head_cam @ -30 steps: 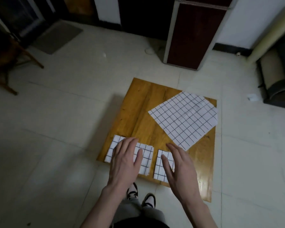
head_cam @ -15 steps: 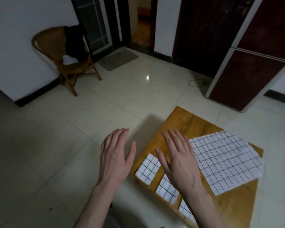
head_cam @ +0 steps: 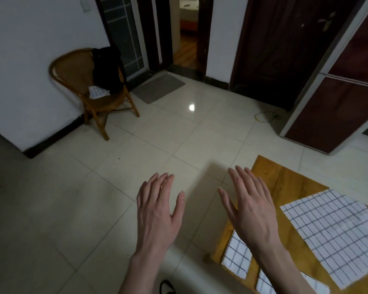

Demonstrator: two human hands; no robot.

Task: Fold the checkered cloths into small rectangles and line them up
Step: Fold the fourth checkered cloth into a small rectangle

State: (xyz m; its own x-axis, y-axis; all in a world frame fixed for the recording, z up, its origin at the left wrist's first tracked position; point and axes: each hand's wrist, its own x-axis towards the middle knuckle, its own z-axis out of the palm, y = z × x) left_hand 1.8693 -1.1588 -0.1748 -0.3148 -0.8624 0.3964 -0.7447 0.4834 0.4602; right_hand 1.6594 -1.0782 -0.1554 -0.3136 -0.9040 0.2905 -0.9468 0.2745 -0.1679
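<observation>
A low wooden table fills the lower right. On it lies a large unfolded white checkered cloth. Near its front edge sit small folded checkered rectangles: one by the left corner, another partly hidden under my right forearm. My right hand hovers flat over the table's left edge, fingers spread, holding nothing. My left hand hangs open over the floor tiles left of the table. Another checkered cloth lies on the seat of a far wicker chair.
The wicker chair with a black garment stands against the white wall at left. A grey doormat lies before an open doorway. A dark red cabinet stands behind the table. A yellow cable lies on the tiles.
The view has swung up and left, away from the table toward the chair. Both hands have lifted off the folded rectangles and now hover open, the left one over the floor.
</observation>
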